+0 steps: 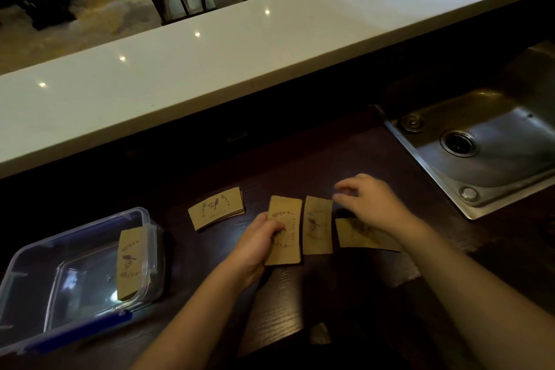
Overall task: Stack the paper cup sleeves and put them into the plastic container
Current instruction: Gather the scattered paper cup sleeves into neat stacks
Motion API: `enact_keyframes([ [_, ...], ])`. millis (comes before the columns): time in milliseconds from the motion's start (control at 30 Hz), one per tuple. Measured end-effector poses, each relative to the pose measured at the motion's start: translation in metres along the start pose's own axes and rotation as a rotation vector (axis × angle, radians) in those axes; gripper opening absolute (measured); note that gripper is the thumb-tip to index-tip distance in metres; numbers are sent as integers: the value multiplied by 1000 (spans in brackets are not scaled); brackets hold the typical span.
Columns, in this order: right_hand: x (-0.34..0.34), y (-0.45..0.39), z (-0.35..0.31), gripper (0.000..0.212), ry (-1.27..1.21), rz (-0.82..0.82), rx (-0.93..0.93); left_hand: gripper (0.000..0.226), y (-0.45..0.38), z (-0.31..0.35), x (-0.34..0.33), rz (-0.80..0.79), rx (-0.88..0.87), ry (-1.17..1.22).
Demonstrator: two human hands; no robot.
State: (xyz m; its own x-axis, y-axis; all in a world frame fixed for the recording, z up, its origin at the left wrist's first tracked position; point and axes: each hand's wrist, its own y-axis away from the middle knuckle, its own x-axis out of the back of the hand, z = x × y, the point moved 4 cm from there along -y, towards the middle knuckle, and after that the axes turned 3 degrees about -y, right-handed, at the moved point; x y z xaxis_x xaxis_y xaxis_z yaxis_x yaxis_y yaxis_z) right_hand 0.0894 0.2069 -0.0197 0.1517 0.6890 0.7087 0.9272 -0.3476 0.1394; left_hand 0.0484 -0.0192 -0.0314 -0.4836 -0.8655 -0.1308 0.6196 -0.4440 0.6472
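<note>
Brown paper cup sleeves printed with a bird lie flat on the dark wooden counter. My left hand (pixel 259 242) grips a small stack of sleeves (pixel 286 231) by its left edge. A single sleeve (pixel 317 225) lies right beside it. Another sleeve (pixel 359 234) lies further right, partly under my right wrist. My right hand (pixel 369 201) hovers above that sleeve with fingers curled and apart, holding nothing. A separate stack (pixel 216 208) rests to the left. The clear plastic container (pixel 36 267) with blue clips stands at the left, and one sleeve (pixel 129 261) leans inside against its right wall.
A steel sink (pixel 492 147) is set into the counter at the right. A raised white bar top (pixel 210 69) runs along the back. Dark chairs stand on the floor beyond it.
</note>
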Motion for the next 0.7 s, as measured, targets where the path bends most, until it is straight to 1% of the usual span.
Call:
enact_keyframes([
  [100,12,14,41,72,234,-158,-158,22,-4,0,10,68,-8,19],
  [167,12,29,63,84,321,-260,-225,21,-6,-1,15,102,-14,34],
  [200,10,37,71,88,348,-296,-229,20,-8,0,16,116,-20,40],
  [233,8,43,77,89,366,-304,-216,20,-9,-1,17,129,-25,43],
  [300,7,52,83,83,368,-246,-172,18,-11,0,16,144,-35,41],
  [367,7,54,85,73,329,-183,-156,16,-12,0,13,154,-41,31],
  [433,8,55,84,58,252,-150,-152,16,-11,1,10,153,-40,23],
  [500,10,55,81,41,57,-109,-125,17,-9,2,8,149,-36,12],
  [567,13,56,77,33,-293,-45,-132,18,-7,3,7,143,-31,1],
  [633,18,57,71,34,-677,-21,-177,19,-4,6,5,128,-27,14],
  [667,17,56,65,38,-850,-62,-185,21,-3,6,4,115,-19,21],
  [700,16,55,56,43,-983,-137,-172,22,-2,7,2,100,-10,23],
])
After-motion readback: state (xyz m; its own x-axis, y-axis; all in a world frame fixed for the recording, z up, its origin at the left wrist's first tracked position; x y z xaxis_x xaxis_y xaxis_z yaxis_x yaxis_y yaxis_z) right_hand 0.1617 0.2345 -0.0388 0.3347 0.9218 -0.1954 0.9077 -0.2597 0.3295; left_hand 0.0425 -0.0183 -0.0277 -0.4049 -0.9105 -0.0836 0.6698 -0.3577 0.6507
